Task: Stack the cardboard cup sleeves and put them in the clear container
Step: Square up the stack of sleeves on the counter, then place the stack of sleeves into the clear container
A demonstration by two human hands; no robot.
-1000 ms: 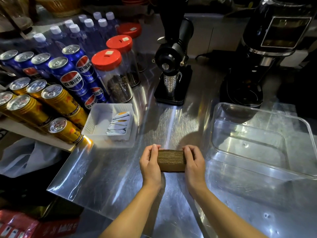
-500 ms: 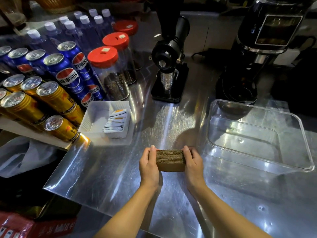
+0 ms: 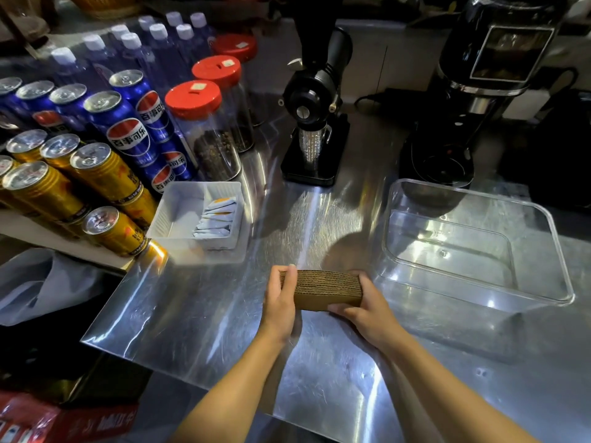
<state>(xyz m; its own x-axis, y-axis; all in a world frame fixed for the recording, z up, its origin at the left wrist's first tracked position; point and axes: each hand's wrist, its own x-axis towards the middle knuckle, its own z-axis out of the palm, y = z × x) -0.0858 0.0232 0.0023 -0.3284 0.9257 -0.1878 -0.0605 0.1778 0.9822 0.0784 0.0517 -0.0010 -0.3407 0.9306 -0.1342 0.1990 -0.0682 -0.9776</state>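
A brown stack of flattened cardboard cup sleeves [image 3: 323, 287] stands on edge near the front of the steel counter. My left hand [image 3: 279, 302] presses flat against its left end. My right hand [image 3: 364, 310] wraps the right end, with its fingers curled under the stack's lower front edge. The clear container [image 3: 543, 219], a rectangular plastic tub with nothing inside, sits on the counter just right of the stack, about a hand's width away.
A white tray of sachets [image 3: 166, 215] lies left of centre. Gold and blue cans [image 3: 105, 174] and red-lidded jars [image 3: 204, 129] crowd the left. A black grinder [image 3: 315, 123] and a coffee machine [image 3: 473, 100] stand behind. The counter's front edge [image 3: 192, 383] runs just below my wrists.
My right hand has shifted from pressing the stack's right end to gripping under its lower edge. The stack has tilted slightly and moved a little right.
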